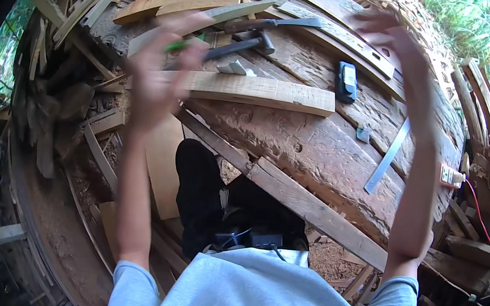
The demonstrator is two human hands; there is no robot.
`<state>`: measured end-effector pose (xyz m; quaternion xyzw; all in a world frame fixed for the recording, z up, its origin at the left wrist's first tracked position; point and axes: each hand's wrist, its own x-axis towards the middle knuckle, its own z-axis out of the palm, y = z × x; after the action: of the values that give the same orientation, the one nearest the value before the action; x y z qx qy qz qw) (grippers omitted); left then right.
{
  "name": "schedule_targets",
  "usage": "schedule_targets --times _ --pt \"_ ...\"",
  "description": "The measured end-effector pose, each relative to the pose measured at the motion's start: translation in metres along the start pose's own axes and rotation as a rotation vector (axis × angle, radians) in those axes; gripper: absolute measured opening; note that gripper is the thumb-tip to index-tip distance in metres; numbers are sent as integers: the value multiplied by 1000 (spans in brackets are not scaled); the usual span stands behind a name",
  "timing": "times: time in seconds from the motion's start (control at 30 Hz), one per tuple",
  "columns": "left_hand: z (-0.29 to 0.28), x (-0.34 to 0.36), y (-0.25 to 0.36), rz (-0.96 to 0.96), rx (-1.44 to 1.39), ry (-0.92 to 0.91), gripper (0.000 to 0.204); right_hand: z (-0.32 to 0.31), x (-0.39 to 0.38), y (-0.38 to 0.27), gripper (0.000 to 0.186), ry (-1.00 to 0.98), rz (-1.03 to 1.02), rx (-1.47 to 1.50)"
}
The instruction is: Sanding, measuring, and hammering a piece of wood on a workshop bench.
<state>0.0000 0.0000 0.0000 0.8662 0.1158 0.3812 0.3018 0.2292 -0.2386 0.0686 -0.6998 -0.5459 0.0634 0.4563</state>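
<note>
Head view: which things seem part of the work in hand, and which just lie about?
Likely the job's, nearest the hands: beam and hammer, near the blurred left hand; pale bar, near the right hand.

Apparently lying about: black case, metal strip, outlet, red wire.

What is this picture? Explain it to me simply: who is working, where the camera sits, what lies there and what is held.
There is no machine: these are a person's own bare arms. A wide fisheye camera worn on their head looks down, so straight edges bend. On the rough wooden bench lie a squared wooden bar, a hammer, a small black device and a thin metal strip. Both hands are blurred. Something green shows at the left hand; whether it is held, I cannot tell. Nothing distinct shows in the right hand.
</note>
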Motion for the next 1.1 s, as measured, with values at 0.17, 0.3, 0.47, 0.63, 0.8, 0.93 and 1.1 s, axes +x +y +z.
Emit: schedule_targets --times 0.17,0.3,0.47,0.63,0.8,0.93,1.1 --pt "107 -25 -23 -53 395 -341 44 97 -59 95 75 -313 12 -483" --pt "94 -34 -37 -80 70 -369 29 96 -82 111 56 -222 -62 -287" --pt "53 -52 -43 -236 109 -272 31 79 -99 104 54 -232 -54 -248" --pt "35 -62 -49 -387 -6 -236 29 79 -103 106 55 -235 -33 -234" --pt "34 -36 -60 -432 33 -248 32 82 -101 100 55 -227 -43 -266" --pt "44 -21 -64 -331 292 -429 44 72 -84 74 66 -325 -23 -623" --pt "52 -14 -69 -424 346 -533 49 4 -47 -25 76 226 -331 -219"
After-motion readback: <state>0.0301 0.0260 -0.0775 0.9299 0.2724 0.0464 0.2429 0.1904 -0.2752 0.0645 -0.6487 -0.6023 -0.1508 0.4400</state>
